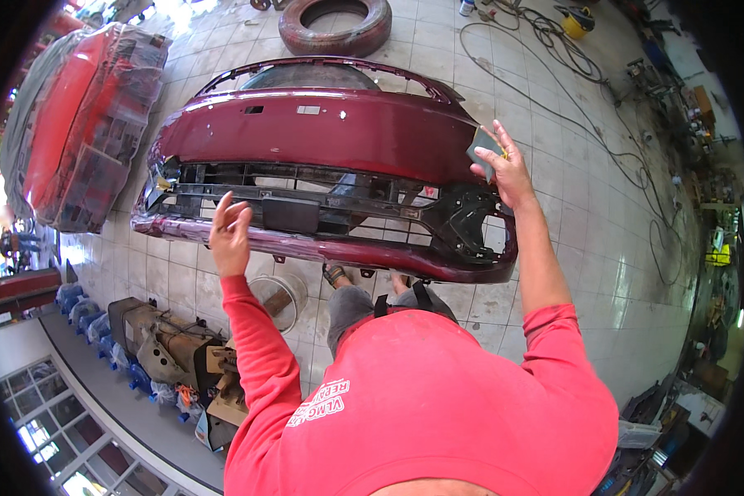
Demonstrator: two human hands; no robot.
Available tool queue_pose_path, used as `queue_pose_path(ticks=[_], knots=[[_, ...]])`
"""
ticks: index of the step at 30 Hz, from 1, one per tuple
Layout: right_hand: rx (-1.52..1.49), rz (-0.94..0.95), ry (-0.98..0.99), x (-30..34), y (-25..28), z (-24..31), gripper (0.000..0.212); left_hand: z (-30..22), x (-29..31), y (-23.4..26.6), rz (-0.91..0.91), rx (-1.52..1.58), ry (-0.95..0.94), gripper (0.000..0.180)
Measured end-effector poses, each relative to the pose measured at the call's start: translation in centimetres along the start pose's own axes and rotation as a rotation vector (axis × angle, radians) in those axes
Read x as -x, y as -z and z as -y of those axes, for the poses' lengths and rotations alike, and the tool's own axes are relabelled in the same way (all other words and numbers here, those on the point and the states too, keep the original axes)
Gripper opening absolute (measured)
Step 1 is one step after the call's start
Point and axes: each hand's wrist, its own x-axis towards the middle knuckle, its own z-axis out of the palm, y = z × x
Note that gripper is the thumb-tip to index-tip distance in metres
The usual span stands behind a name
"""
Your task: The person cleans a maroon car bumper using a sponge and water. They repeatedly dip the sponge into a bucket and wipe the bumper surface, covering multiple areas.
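A dark red car bumper (pixel 331 136) lies across the floor in front of me. Black grille parts (pixel 289 215) show in its wide lower opening. My right hand (pixel 511 172) is raised by the bumper's right end, fingers pinching a small grey-green piece of sandpaper (pixel 486 147) with a yellowish edge. Over the near left edge of the bumper hovers my left hand (pixel 231 236). Its fingers are apart and a little bent, with nothing visible in them. Whether it touches the bumper I cannot tell.
A white bucket (pixel 279 302) stands left of my feet. Behind the bumper lies a tire (pixel 336 29). A plastic-wrapped red car part (pixel 83 124) stands at left, and a long hose (pixel 587 124) winds over the tiled floor at right. Boxes and car parts (pixel 161 339) sit at lower left.
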Motion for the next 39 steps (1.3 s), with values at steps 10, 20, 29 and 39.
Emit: queue_pose_path(ticks=[10, 20, 29, 39], knots=[[1.226, 0.192, 0.685, -0.6, -12.9, -9.3, 0.068, 4.8, 3.6, 4.7, -0.372, -0.414, -0.074, 0.055], [1.106, 0.393, 0.800, -3.8, -29.9, -3.8, 0.065, 6.9, 0.1, 4.1, -0.617, 0.331, 0.512, 0.121], [1.213, 0.127, 0.694, -4.2, -22.9, -4.7, 0.054, 7.2, -2.1, 1.7, -0.720, 0.220, 0.506, 0.116], [0.997, -0.009, 0.471, -5.9, -8.5, -10.0, 0.059, 7.6, -2.4, 2.5, -0.699, 0.368, 0.462, 0.098]])
